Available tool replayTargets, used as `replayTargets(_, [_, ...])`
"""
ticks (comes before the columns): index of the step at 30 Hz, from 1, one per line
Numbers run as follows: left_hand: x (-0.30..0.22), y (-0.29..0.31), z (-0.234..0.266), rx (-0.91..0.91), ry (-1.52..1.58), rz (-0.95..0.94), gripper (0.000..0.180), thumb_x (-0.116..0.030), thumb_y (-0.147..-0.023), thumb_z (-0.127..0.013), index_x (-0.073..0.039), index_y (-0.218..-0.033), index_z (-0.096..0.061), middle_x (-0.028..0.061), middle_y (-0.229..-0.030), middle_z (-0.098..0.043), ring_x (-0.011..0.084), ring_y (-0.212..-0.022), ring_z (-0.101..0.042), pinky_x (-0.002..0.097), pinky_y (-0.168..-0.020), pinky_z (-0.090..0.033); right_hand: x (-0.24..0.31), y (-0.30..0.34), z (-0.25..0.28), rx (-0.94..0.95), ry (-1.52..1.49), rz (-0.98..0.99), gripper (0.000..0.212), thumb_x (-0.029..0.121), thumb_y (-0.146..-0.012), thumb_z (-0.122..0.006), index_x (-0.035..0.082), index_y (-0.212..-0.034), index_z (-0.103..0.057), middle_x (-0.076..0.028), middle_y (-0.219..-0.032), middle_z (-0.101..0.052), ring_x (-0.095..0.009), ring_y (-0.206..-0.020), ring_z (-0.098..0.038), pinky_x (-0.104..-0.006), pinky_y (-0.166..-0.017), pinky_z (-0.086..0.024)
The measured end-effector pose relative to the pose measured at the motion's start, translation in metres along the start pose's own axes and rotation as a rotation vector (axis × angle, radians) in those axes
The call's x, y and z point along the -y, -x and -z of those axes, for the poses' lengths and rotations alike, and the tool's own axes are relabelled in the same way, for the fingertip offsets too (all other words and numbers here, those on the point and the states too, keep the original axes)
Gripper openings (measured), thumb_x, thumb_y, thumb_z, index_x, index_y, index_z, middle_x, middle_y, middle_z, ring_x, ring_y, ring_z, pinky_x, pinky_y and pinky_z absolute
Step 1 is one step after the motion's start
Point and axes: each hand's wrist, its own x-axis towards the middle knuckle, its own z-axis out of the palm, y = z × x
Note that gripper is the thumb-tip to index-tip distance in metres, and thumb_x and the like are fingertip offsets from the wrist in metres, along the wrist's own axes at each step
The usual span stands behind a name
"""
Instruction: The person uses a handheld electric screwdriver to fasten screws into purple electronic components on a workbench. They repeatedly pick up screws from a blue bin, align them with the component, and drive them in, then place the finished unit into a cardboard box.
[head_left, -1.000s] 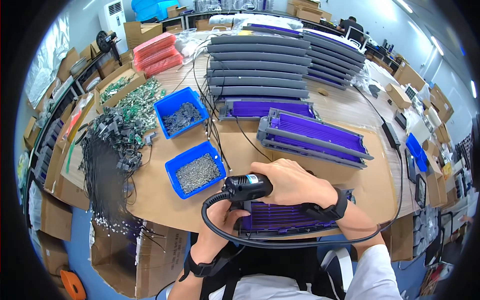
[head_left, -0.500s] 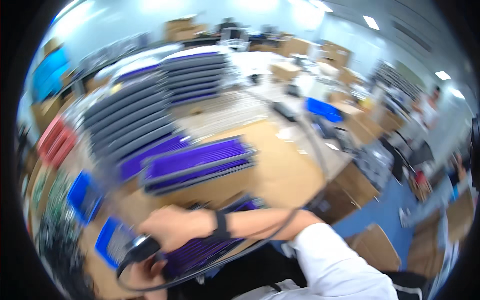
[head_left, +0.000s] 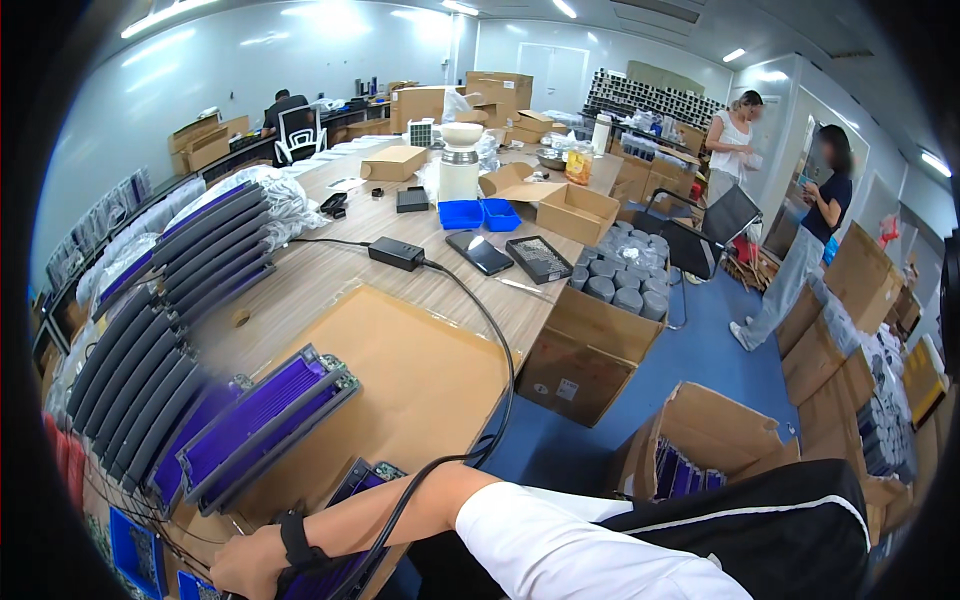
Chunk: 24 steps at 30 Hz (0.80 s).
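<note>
My right hand is at the lower left, the back of it turned up and its fingers curled downward. A black band circles the wrist. Dark parts show beside and below the hand, but what it grips is hidden. A black cable runs across my forearm towards the lower edge. Beneath the forearm lies a purple panel in a grey frame, partly covered. Just beyond the hand, another grey-framed purple panel with green circuit boards at its end rests on brown cardboard. My left hand is out of view.
Stacked grey-framed panels stand at left, above blue bins. A black power adapter, phone and screw tray lie on the table. Right of it are cartons on the floor. Two people stand farther back; another sits.
The view has swung right and steadied, showing more of the room's right side. My right hand now sits lower and farther left in the picture. My left hand has dropped out of view.
</note>
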Motion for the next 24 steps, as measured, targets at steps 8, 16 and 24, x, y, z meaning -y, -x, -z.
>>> replayTargets(8, [0.009, 0.003, 0.013, -0.03, -0.014, 0.275, 0.032, 0.0, -0.084, -0.069, 0.004, -0.115, -0.062, 0.0122, -0.105, -0.065, 0.023, -0.093, -0.062, 0.032, -0.083, -0.051, 0.027, 0.022, 0.026, 0.051, -0.082, 0.084, 0.043, 0.022, -0.059, -0.076, -0.006, -0.091, -0.069, -0.024, -0.089, -0.068, -0.036, -0.085, -0.065, -0.0453, -0.073, -0.05])
replayTargets(16, [0.0, 0.003, 0.0, -0.002, -0.081, 0.08, 0.03, 0.001, -0.084, -0.069, 0.004, -0.113, -0.062, 0.0127, -0.103, -0.065, 0.023, -0.091, -0.062, 0.0326, -0.083, -0.051, 0.024, 0.031, 0.028, 0.024, -0.049, 0.117, 0.042, 0.02, -0.06, -0.073, -0.011, -0.088, -0.066, -0.027, -0.083, -0.067, -0.039, -0.078, -0.064, -0.0464, -0.069, -0.049])
replayTargets(24, [0.001, 0.003, -0.002, 0.007, -0.081, 0.015, 0.028, 0.001, -0.084, -0.068, 0.004, -0.111, -0.062, 0.0131, -0.101, -0.066, 0.023, -0.09, -0.062, 0.0332, -0.082, -0.051, 0.039, 0.045, 0.041, 0.0, -0.061, 0.053, 0.044, 0.02, -0.06, -0.075, -0.011, -0.09, -0.065, -0.027, -0.089, -0.067, -0.038, -0.084, -0.065, -0.0461, -0.072, -0.05])
